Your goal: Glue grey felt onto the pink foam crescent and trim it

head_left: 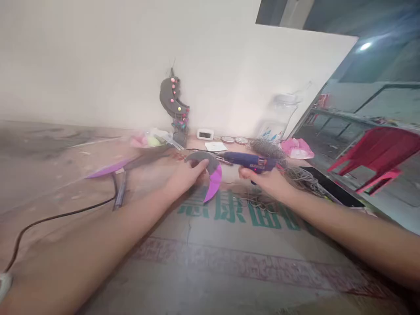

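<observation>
Near the middle of the table, my left hand (188, 175) grips a crescent moon shape (215, 176), grey at its upper part and purple toward the pointed lower tip. Its thumb lies on top of the grey part. My right hand (265, 179) is wrapped round a blue hot glue gun (243, 159), whose nozzle points left toward the crescent, with a small red light on its body. Whether the nozzle touches the crescent, I cannot tell. Against the wall hangs or leans a finished-looking dark grey crescent (169, 98) dotted with small coloured balls.
A small white digital clock (205, 134), a clear jar (277, 118), grey yarn (269, 148) and a pink bag (297, 148) stand along the back. Pompoms (144, 140), a purple piece (106, 169) and a black cable (65, 213) lie left. A red chair (377, 151) is beyond.
</observation>
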Action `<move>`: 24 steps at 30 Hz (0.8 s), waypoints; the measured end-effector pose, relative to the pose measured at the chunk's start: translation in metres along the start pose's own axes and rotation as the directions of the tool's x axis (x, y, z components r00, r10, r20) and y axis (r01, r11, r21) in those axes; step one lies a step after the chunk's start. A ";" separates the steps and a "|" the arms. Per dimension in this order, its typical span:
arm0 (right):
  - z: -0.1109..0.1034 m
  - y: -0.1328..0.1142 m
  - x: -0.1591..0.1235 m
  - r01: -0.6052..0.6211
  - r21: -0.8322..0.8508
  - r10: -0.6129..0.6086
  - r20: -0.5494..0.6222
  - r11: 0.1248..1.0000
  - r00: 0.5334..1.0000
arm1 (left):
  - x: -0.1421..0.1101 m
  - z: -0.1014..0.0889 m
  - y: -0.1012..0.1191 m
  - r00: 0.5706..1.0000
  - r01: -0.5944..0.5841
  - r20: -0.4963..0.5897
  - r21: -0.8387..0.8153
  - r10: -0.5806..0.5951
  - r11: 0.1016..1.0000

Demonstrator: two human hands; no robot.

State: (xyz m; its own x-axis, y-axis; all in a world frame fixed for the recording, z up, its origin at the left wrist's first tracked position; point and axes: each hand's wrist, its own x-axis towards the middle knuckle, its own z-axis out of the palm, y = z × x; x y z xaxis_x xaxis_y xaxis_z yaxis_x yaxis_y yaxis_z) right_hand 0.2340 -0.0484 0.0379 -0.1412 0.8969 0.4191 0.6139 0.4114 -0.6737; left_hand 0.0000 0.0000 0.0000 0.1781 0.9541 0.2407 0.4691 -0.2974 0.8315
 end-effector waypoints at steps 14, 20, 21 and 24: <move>0.012 0.018 -0.015 -0.045 0.060 0.039 0.101 0.997 0.994 | -0.005 -0.001 0.007 1.000 0.030 -0.010 0.078 -0.029 0.997; 0.013 0.015 -0.015 -0.047 0.035 0.044 0.079 0.998 0.996 | -0.007 -0.001 0.010 0.998 0.050 -0.045 0.124 -0.045 0.991; 0.012 0.015 -0.014 -0.052 0.033 0.049 0.086 0.998 0.995 | -0.007 -0.001 0.010 0.998 0.044 -0.042 0.122 -0.039 0.991; 0.013 0.014 -0.014 -0.073 0.056 0.066 0.109 0.996 0.992 | -0.007 -0.001 0.010 0.999 0.033 -0.038 0.121 -0.028 0.992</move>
State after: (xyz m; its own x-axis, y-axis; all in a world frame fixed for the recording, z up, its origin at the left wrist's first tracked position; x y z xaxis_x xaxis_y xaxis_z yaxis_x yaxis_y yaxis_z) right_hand 0.2351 -0.0534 0.0145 -0.1840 0.9345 0.3048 0.5778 0.3537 -0.7355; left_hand 0.0027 -0.0096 0.0070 0.1315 0.9628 0.2362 0.5755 -0.2682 0.7726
